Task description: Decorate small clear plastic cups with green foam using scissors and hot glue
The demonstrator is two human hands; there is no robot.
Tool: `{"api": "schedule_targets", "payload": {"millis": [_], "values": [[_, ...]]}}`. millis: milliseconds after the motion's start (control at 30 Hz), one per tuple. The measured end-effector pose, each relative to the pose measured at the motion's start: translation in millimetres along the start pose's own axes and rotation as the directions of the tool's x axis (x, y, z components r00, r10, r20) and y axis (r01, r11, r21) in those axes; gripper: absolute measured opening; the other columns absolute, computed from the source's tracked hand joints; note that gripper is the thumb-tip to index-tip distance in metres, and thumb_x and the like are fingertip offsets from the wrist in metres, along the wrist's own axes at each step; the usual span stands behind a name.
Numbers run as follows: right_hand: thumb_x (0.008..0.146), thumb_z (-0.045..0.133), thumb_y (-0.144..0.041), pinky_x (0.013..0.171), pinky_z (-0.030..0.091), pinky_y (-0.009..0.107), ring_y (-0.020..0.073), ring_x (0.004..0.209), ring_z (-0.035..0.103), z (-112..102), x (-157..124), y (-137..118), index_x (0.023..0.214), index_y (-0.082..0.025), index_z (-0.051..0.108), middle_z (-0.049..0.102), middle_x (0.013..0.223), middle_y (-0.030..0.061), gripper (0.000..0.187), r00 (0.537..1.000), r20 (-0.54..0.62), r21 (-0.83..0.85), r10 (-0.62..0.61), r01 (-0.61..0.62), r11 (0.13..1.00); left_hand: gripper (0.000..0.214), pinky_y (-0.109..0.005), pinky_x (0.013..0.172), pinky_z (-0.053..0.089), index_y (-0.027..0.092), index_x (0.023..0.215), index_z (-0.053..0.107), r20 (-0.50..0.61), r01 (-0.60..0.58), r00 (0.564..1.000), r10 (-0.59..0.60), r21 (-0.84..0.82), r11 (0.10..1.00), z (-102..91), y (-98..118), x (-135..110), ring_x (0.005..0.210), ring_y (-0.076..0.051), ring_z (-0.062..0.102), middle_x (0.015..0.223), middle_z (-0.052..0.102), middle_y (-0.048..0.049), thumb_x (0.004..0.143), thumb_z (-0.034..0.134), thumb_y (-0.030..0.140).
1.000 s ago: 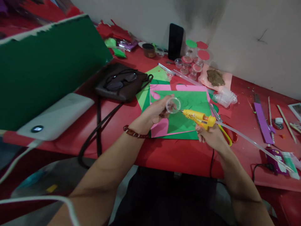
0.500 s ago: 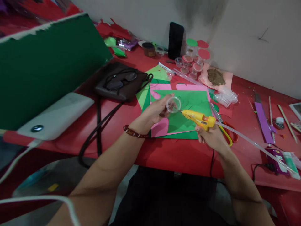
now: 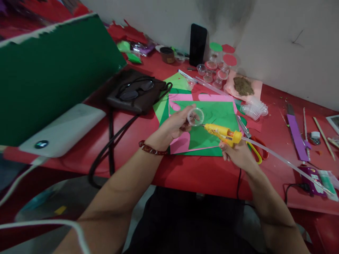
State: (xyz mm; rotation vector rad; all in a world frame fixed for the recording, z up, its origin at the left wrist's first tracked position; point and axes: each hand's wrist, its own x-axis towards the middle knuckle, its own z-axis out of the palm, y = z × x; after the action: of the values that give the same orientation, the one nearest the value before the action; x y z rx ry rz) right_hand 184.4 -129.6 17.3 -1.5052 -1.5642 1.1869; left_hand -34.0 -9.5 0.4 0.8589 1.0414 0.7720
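My left hand [image 3: 178,124] is closed on a small clear plastic cup [image 3: 195,116], its round rim turned up toward me. A yellow hot glue gun [image 3: 221,134] is gripped in my right hand [image 3: 236,151], and its nozzle points left at the cup's lower right rim. Whether the tip touches the rim I cannot tell. From the gun's back a long clear glue stick [image 3: 286,165] slants down to the right. Beneath both hands lie green paper [image 3: 212,138] and pink paper [image 3: 179,144].
Scissors [image 3: 256,151] lie right of the papers, near stacked clear cups [image 3: 253,110]. Behind stand a phone [image 3: 198,44] and cups with red and green tops [image 3: 215,47]. A dark bag with glasses [image 3: 135,91] sits left; a purple cutter [image 3: 297,135] lies right.
Almost nothing differs. The glue gun and my right hand have shifted very slightly left, with the nozzle still at the cup's rim.
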Motion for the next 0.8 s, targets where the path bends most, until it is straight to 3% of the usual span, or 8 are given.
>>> {"api": "schedule_targets", "payload": {"millis": [367, 533, 800], "values": [[0.091, 0.060, -0.075, 0.050, 0.043, 0.026, 0.0101, 0.043, 0.049, -0.3, 0.2, -3.5, 0.063, -0.023, 0.057, 0.054, 0.045, -0.0036, 0.059, 0.999, 0.030, -0.064, -0.018, 0.020, 0.998, 0.053, -0.018, 0.041, 0.014, 0.014, 0.070, 0.065, -0.014, 0.028, 1.000, -0.028, -0.046, 0.999, 1.7, -1.0, -1.2, 0.038, -0.002, 0.020, 0.051, 0.042, 0.0054, 0.095, 0.067, 0.061], [0.092, 0.061, -0.074, 0.049, 0.042, 0.026, 0.0102, 0.042, 0.049, 0.2, 0.5, 0.5, 0.064, -0.022, 0.060, 0.053, 0.044, -0.0037, 0.059, 0.999, 0.033, -0.060, -0.036, 0.038, 0.997, 0.050, -0.018, 0.040, 0.014, 0.013, 0.068, 0.065, -0.043, 0.042, 0.998, -0.046, -0.098, 0.994, 4.0, -0.9, -0.7, 0.037, -0.001, 0.021, 0.051, 0.044, 0.0040, 0.104, 0.057, 0.047], [0.091, 0.058, -0.077, 0.049, 0.040, 0.026, 0.0104, 0.042, 0.049, -0.2, 0.4, -2.4, 0.065, -0.021, 0.064, 0.054, 0.043, -0.0028, 0.062, 0.999, 0.035, -0.081, -0.034, 0.037, 0.996, 0.051, -0.018, 0.040, 0.017, 0.012, 0.069, 0.065, -0.020, 0.039, 0.999, -0.042, -0.138, 0.990, 3.1, -1.1, -0.4, 0.037, -0.001, 0.022, 0.052, 0.045, 0.0037, 0.105, 0.057, 0.047]]}}
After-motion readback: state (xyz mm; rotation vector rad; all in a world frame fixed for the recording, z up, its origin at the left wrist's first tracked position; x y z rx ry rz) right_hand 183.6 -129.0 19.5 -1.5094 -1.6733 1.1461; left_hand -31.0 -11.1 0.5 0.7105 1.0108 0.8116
